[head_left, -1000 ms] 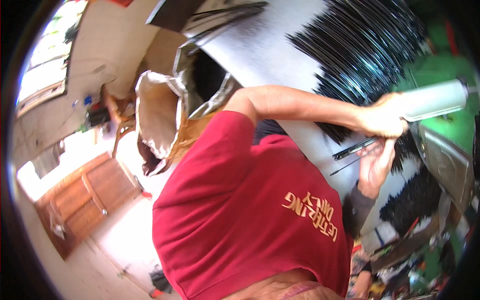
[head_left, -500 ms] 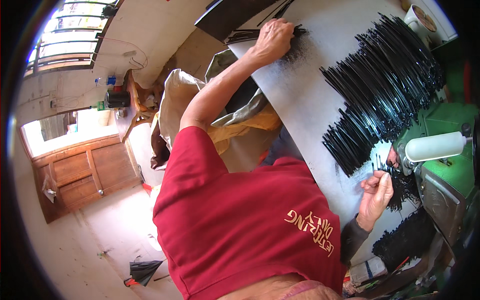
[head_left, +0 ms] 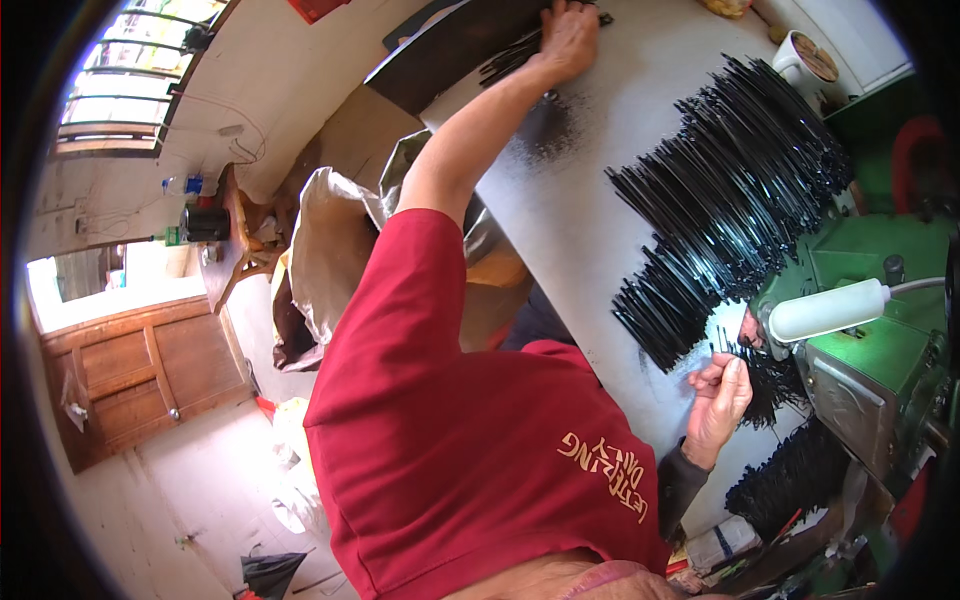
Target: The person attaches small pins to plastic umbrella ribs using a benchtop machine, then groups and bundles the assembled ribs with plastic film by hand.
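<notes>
My left hand reaches to the far end of the grey table, its fingers bent down over thin black rods. Dark rod ends poke out on its right side; the fingertips are partly hidden. At the right, my right hand pinches a short, thin black rod between thumb and fingers, close to a green machine. A long row of black rods lies packed side by side on the table between my hands.
A white lamp-like tube juts from the machine. Past the row stands a cup. More black pieces are heaped below the machine. A dark panel borders the table's far left, and an open sack stands beside it.
My left hand has moved farther away along the table, over the rods there. My right hand keeps its pinch beside the machine. The whole view has shifted slightly.
</notes>
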Demonstrator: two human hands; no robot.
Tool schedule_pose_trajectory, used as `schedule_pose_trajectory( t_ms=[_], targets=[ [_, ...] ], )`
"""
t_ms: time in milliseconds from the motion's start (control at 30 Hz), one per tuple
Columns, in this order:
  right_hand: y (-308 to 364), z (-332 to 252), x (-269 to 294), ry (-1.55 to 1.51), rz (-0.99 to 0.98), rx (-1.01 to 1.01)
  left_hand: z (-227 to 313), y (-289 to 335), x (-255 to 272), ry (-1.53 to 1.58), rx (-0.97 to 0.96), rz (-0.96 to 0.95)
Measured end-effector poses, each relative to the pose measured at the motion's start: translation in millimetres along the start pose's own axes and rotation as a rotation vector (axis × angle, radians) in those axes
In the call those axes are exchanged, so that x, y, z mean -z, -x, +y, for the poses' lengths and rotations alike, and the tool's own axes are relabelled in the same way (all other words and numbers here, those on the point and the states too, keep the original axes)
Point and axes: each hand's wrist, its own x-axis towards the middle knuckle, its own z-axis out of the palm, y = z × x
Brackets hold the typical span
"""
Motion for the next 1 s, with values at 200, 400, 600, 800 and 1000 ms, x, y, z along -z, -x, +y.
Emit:
schedule_pose_trajectory(
  t_ms=[200,400,600,800,1000],
  targets=[
    [3,3,5,-0.028,0.079,0.001,-36,18,-22,-0.042,-0.24,0.206],
    [9,-31,16,0.157,-0.15,0.025,-83,45,43,-0.163,-0.278,0.126],
    [51,-115,133,1.381,0.458,0.62,32,71,65,-0.099,-0.396,0.196],
    [-9,-168,254,1.599,0.43,0.763,195,160,102,0.298,-0.803,-0.047],
    [-109,-137,344,1.546,0.41,0.629,311,216,103,0.749,-1.049,-0.489]
  ],
)
